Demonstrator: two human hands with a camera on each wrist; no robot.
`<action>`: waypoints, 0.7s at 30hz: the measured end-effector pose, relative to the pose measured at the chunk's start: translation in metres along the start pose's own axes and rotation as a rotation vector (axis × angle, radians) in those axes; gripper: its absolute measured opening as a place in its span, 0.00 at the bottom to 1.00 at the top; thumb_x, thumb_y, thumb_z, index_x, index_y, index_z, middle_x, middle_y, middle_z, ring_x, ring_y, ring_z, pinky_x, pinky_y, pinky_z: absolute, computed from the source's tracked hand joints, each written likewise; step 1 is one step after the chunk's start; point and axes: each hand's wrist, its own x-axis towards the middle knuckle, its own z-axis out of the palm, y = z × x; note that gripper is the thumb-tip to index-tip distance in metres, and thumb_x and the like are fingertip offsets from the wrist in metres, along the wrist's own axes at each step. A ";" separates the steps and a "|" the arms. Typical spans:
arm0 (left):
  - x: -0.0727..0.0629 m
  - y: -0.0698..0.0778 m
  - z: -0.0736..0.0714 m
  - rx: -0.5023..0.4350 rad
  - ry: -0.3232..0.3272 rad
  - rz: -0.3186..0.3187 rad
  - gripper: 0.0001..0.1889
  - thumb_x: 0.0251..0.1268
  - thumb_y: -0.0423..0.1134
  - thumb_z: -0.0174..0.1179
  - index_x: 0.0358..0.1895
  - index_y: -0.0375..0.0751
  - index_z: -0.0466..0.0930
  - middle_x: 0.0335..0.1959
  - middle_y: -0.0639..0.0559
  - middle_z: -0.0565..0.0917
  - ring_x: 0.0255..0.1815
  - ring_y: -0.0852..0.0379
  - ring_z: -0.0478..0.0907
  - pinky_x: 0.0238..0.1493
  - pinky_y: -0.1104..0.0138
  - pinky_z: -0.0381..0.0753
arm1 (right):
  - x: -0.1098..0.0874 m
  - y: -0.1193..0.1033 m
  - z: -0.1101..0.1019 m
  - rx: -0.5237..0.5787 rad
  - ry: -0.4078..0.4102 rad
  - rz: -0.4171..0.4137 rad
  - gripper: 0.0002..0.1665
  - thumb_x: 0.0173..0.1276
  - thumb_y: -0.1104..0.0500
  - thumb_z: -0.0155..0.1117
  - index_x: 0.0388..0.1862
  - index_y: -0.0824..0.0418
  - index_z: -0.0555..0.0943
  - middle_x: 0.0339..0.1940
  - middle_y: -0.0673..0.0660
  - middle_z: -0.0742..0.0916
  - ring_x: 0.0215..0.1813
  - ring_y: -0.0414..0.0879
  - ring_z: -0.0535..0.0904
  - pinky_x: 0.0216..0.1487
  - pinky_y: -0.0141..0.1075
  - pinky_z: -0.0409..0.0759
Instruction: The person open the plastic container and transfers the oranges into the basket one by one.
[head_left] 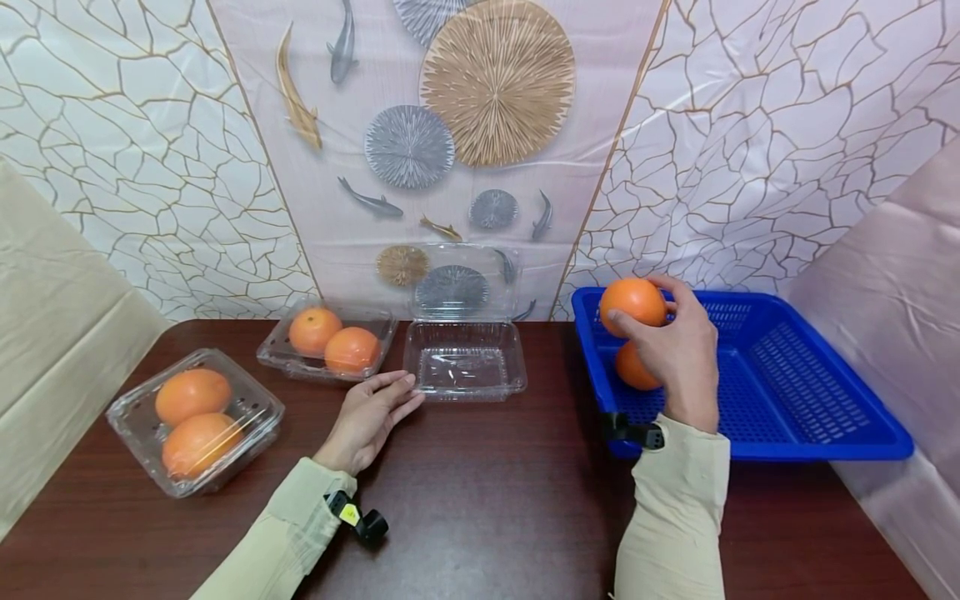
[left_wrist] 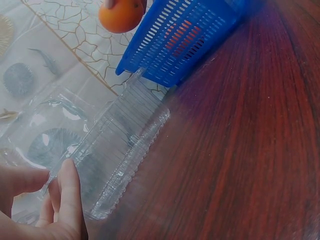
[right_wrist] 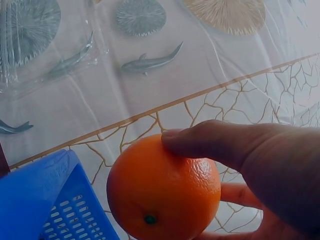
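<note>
Above the far left corner of a blue basket (head_left: 813,451), an orange (head_left: 632,305), gripped in the right hand (head_left: 681,350), thumb and curled fingers round its skin. Just below, inside the basket near its left edge, a second orange (head_left: 634,368). At the near left corner of an open clear box (head_left: 468,388), the left hand (head_left: 363,421), fingers fairly straight, tips touching the plastic; cannot tell light pinching from mere resting. Box bare inside, lid (head_left: 467,287) raised along its far edge. Left of it, by the table's far edge, a closed box (head_left: 386,333) with two oranges; toward the table's left edge, another closed box (head_left: 139,414) with two more. Underneath, a dark red-brown wooden table (head_left: 487,517), rounded at its far left corner. Behind, a glossy printed sheet (head_left: 97,125) with fish, discs and gold crackle lines; cream cloth (head_left: 60,350) at left, pinkish cloth (head_left: 907,275) at right. Partly hidden behind the right hand, the second orange; behind the basket, the table's far right corner. Both beige sleeves (head_left: 678,508) cut off at the bottom. Clear lid hard to make out against the print.
</note>
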 end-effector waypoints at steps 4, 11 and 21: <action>0.001 0.000 0.000 -0.001 -0.001 0.003 0.25 0.78 0.31 0.54 0.72 0.24 0.62 0.61 0.40 0.76 0.54 0.56 0.82 0.61 0.67 0.86 | 0.001 0.003 -0.001 0.005 0.007 0.030 0.45 0.64 0.41 0.71 0.78 0.43 0.66 0.71 0.66 0.77 0.70 0.62 0.72 0.65 0.62 0.77; 0.001 0.000 0.001 -0.012 -0.002 0.004 0.25 0.78 0.30 0.55 0.71 0.24 0.62 0.60 0.41 0.77 0.53 0.56 0.83 0.61 0.67 0.87 | 0.001 0.007 -0.002 0.013 0.024 0.054 0.45 0.65 0.42 0.71 0.79 0.44 0.65 0.72 0.66 0.77 0.71 0.62 0.72 0.67 0.62 0.76; 0.001 -0.001 0.000 -0.004 -0.010 0.007 0.25 0.78 0.30 0.54 0.71 0.23 0.62 0.60 0.40 0.76 0.53 0.56 0.83 0.61 0.67 0.86 | 0.006 0.012 0.003 -0.026 -0.003 0.058 0.44 0.66 0.44 0.71 0.79 0.49 0.66 0.68 0.68 0.79 0.67 0.64 0.74 0.64 0.61 0.78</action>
